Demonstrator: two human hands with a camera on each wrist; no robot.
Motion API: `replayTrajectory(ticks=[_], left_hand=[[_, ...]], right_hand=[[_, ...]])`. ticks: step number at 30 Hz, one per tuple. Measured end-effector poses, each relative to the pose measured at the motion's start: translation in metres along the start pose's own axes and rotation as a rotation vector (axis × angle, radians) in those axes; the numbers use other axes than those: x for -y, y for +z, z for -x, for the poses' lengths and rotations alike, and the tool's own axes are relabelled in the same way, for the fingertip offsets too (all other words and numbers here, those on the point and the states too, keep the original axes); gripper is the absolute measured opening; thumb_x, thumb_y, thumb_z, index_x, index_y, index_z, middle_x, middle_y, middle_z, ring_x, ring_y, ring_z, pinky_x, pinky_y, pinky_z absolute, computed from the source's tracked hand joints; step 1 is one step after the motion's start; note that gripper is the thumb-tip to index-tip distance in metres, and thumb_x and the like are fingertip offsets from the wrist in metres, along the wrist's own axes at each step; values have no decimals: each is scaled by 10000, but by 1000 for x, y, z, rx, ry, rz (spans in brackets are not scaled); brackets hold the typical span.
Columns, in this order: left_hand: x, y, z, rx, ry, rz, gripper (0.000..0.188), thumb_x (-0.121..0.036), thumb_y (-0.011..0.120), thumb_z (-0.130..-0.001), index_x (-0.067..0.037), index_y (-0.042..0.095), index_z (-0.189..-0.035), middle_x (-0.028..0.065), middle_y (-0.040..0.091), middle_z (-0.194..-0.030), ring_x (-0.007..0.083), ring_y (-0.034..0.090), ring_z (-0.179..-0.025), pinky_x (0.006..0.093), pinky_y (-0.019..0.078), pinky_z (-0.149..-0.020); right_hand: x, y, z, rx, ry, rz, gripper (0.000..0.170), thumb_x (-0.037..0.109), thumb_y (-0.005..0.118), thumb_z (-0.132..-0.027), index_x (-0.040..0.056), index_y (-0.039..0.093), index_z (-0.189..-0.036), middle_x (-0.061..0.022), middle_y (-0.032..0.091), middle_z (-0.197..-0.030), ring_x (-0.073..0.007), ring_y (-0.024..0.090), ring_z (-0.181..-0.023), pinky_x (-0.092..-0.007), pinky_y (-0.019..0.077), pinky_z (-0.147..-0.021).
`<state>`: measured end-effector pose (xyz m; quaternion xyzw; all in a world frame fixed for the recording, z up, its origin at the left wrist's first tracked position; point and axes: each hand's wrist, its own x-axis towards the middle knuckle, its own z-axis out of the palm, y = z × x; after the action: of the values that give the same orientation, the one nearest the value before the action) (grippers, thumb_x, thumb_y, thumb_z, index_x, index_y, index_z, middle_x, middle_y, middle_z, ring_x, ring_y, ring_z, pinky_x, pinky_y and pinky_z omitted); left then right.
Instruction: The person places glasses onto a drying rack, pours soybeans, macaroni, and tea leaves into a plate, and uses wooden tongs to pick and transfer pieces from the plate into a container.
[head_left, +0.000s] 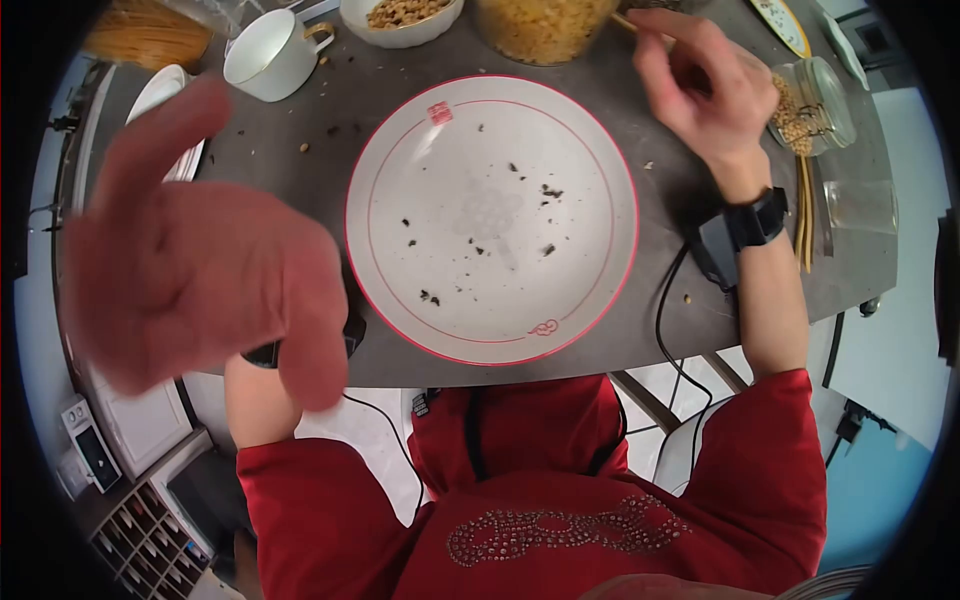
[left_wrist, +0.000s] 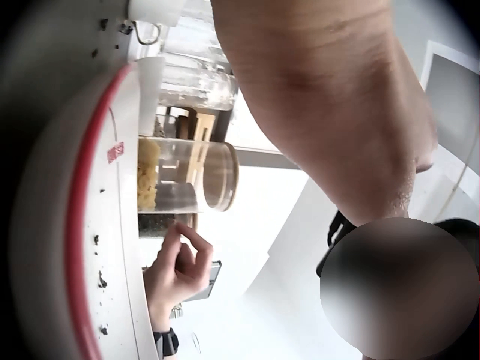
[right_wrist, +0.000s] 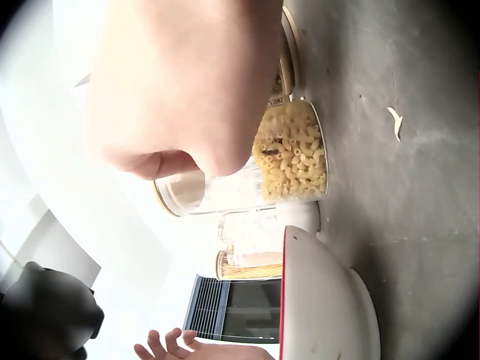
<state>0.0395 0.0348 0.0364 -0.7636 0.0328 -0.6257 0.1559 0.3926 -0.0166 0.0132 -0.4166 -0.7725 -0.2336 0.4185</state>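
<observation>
A white plate [head_left: 490, 215] with a red rim lies before me, dark flakes [head_left: 549, 191] scattered over it. My left hand [head_left: 210, 280] is raised left of the plate, close to the head camera and blurred. In the right wrist view, the left hand's fingers [right_wrist: 174, 345] stand loosely spread with nothing in them. Beyond the plate's far right side, my right hand [head_left: 710, 90] has its fingers curled, thumb and index tips meeting, near a jar of macaroni [head_left: 545, 25]. I cannot tell whether anything sits between those tips.
A white cup [head_left: 275, 58] and a bowl of beans [head_left: 405, 20] stand at the back left. An open glass jar [head_left: 825, 105] of beans lies at the right, beside thin sticks [head_left: 804, 215]. A cable [head_left: 662, 310] from the right wrist crosses the table edge.
</observation>
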Motion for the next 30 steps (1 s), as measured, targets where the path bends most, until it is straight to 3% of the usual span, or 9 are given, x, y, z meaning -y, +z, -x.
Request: replayTrajectory(ticks=[5, 7, 12, 15, 19, 23, 25, 27, 30], left_hand=[[-2, 14, 5, 241, -175, -47, 732, -597, 396, -1073, 67, 349, -1377, 327, 602, -1293, 419, 727, -890, 434, 627, -729], [-5, 16, 16, 141, -271, -101, 697, -591, 430, -1067, 46, 408, -1348, 300, 691, -1149, 385, 735, -903, 399, 603, -731], [-3, 17, 14, 299, -476, -14, 651, -567, 431, -1075, 35, 440, -1322, 291, 705, -1081, 280, 680, -777, 334, 530, -672], [-10, 35, 20, 2, -651, 71, 804, -671, 639, -916, 104, 669, -1126, 189, 762, -942, 170, 600, -663, 279, 414, -592], [-18, 33, 13, 15, -664, 19, 861, -737, 599, -922, 92, 674, -1138, 216, 753, -1005, 216, 616, -681, 324, 468, -588], [6, 8, 21, -115, -53, 364, 859, -784, 363, -993, -25, 383, -1393, 235, 531, -1381, 416, 661, -921, 463, 550, -593], [-6, -3, -2, -41, 47, 332, 903, -838, 326, -957, -50, 350, -1397, 224, 540, -1346, 437, 664, -868, 543, 583, -618], [-33, -23, -8, 72, -56, 134, 908, -850, 303, -952, -55, 332, -1390, 227, 555, -1296, 432, 653, -817, 550, 563, -596], [-42, -4, -19, 165, -132, -42, 823, -806, 350, -970, -66, 384, -1328, 204, 592, -1164, 406, 634, -735, 526, 516, -565]], right_hand=[[2, -2, -2, -1, -123, -69, 199, -79, 780, -798, 32, 767, -963, 18, 731, -740, -30, 556, -489, -189, 432, -479], [10, 2, -4, -97, -79, -173, 249, -54, 715, -760, 87, 788, -951, 61, 503, -518, -69, 478, -425, -233, 398, -438], [11, 3, -3, -103, -32, -330, 224, -42, 713, -800, 77, 784, -975, 58, 487, -505, -62, 470, -414, -234, 390, -430], [11, -8, -4, 41, -20, -318, 205, -14, 736, -819, 65, 780, -1003, 46, 528, -525, -69, 497, -424, -236, 408, -432], [16, -18, -18, 47, -278, -370, 332, 176, 663, -1002, -146, 695, -1079, -78, 714, -741, -90, 470, -449, -254, 371, -429], [20, -33, -18, 101, -279, -447, 506, 325, 620, -1037, -158, 714, -1150, 35, 436, -558, -103, 395, -427, -278, 295, -415], [23, -30, -11, 188, -210, -402, 371, 230, 665, -1009, -126, 731, -1090, -1, 577, -599, -94, 467, -440, -261, 354, -421], [20, -9, 9, -76, -60, -415, 357, 259, 793, -914, -66, 772, -1060, -107, 745, -728, -159, 573, -454, -295, 435, -440], [6, -26, -5, 166, -156, -349, 377, 227, 796, -918, -105, 737, -1087, -116, 742, -752, -165, 556, -441, -301, 418, -424]])
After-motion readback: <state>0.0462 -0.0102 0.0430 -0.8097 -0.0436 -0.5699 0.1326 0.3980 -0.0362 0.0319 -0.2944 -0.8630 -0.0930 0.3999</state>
